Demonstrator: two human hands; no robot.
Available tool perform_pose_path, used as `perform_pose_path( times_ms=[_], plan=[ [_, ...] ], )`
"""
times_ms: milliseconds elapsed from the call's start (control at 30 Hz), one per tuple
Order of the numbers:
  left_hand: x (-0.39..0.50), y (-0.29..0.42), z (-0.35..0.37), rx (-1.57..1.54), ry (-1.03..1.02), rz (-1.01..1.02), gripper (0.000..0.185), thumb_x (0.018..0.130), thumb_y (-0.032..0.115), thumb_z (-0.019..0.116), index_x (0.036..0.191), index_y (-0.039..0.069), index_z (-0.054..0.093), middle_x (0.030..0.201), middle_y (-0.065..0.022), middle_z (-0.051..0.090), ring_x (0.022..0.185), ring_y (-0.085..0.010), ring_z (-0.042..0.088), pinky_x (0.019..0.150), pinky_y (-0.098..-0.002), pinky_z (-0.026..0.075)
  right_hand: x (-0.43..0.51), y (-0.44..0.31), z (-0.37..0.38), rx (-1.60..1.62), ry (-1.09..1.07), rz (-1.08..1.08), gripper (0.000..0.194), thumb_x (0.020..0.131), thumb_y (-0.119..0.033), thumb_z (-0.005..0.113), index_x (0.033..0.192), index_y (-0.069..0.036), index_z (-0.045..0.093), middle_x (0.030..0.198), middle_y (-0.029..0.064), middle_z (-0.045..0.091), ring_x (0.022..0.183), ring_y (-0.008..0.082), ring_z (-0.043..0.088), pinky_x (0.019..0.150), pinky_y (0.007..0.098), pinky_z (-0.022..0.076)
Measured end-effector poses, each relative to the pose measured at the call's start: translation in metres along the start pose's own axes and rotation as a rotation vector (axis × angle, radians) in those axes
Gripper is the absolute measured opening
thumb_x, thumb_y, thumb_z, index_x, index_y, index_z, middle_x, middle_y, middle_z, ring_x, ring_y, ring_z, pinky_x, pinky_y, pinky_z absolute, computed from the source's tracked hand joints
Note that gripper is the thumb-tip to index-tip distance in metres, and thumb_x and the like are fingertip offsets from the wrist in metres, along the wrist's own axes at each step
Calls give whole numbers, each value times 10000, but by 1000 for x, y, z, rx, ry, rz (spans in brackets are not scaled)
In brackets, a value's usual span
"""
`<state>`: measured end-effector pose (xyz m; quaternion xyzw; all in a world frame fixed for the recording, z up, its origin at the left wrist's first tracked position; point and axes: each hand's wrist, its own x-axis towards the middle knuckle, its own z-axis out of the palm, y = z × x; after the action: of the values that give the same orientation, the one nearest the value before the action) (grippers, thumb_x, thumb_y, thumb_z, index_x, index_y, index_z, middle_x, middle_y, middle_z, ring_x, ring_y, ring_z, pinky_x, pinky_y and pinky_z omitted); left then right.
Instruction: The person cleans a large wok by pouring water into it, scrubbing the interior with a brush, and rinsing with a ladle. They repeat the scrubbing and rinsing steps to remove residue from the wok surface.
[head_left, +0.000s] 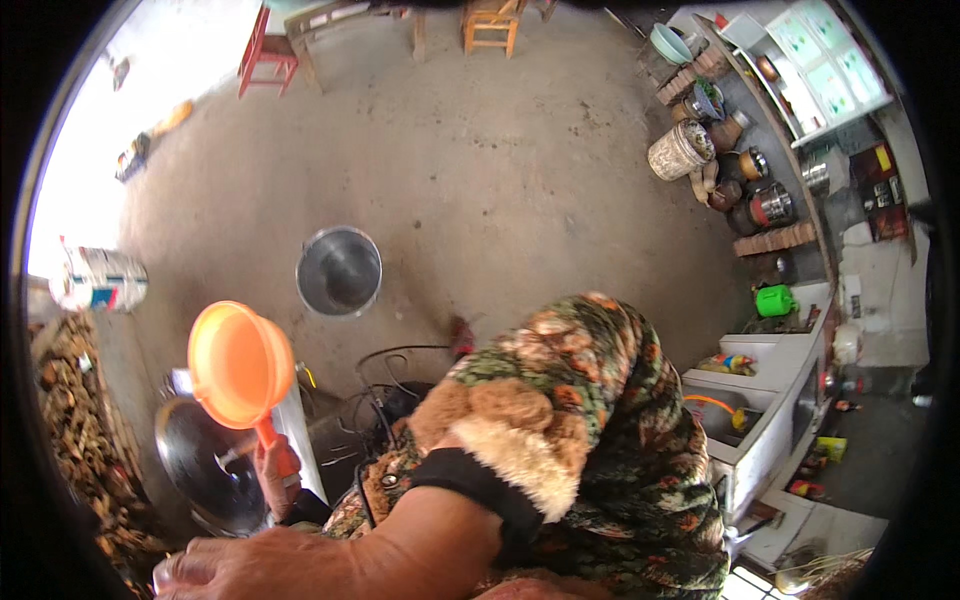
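Note:
My left hand (277, 472) grips the handle of an orange plastic dipper (240, 367). The dipper's open bowl faces the camera. Just behind and below it lies a dark round wok (206, 465) with a shiny surface; a tool with a wooden-looking handle (238, 453) shows inside its rim. My right hand (255, 566) is close to the camera at the bottom left, its back towards me. Its arm crosses from the right in a camouflage sleeve with a furry cuff. Its palm side is hidden, so whether it holds anything cannot be told. A metal bucket (339, 271) stands on the floor beyond the dipper.
Chopped firewood (82, 420) lies at the left, beside a white printed sack or bucket (101, 279). Dark cables (397, 360) run near my sleeve. Chairs, including a red one (266, 56), stand at the far side. At right are pots, a pale bucket (681, 151), a green jug (776, 301) and a counter with a basin (716, 412).

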<state>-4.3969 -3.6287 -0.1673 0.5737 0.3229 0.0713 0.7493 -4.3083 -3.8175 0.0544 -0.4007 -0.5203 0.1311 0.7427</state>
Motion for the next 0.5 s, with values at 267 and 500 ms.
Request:
perform_pose_path(
  times_ms=[267, 500],
  plan=[
    [56, 11, 177, 126, -272, -40, 477, 836, 175, 611, 1254, -11, 475, 760, -23, 543, 504, -101, 507, 460, -210, 403, -77, -110, -170, 54, 205, -139, 513, 783, -12, 559, 1293, -44, 510, 1189, 147, 595, 1077, 277, 573, 865, 402, 483],
    [92, -9, 382, 256, -518, -130, 482, 833, 165, 609, 1262, -7, 472, 758, -22, 542, 502, -101, 506, 455, -212, 402, -114, -182, -279, -134, 421, -261, 432, 896, -82, 550, 1317, -29, 462, 1121, 156, 599, 936, 247, 605, 789, 382, 512]
  ],
)
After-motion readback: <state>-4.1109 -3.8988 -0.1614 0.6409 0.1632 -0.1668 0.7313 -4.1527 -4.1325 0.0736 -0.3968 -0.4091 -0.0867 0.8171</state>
